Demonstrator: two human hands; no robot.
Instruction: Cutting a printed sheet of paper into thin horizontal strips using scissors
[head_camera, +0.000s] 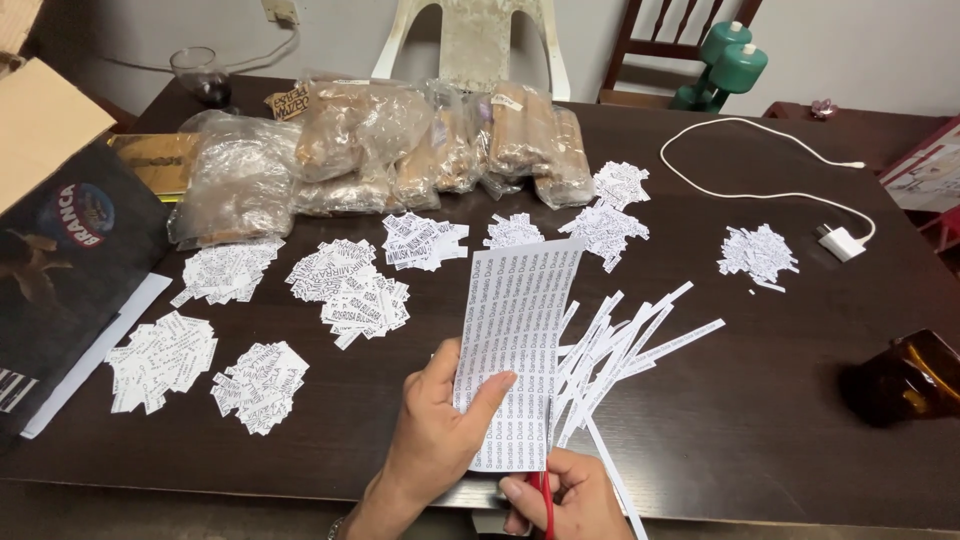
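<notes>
Work in hand: a printed label sheet (515, 350) is being cut into strips with red-handled scissors (545, 500).
Left hand (440, 425): closed on the sheet's lower left edge, thumb across its face; the sheet is held upright above the dark wooden table (780, 420).
Right hand (570, 500): wrapped around the scissors' handles at the sheet's bottom edge; the blades are hidden.
Done: a fan of cut strips (625, 345) hangs from the sheet's right side, apparently joined at the bottom; heaps of small cut labels (350, 285) are spread across the table.
Left: most of the sheet's width is judged uncut.
Behind: plastic bags of goods (440, 145), a white charger cable (760, 190).
</notes>
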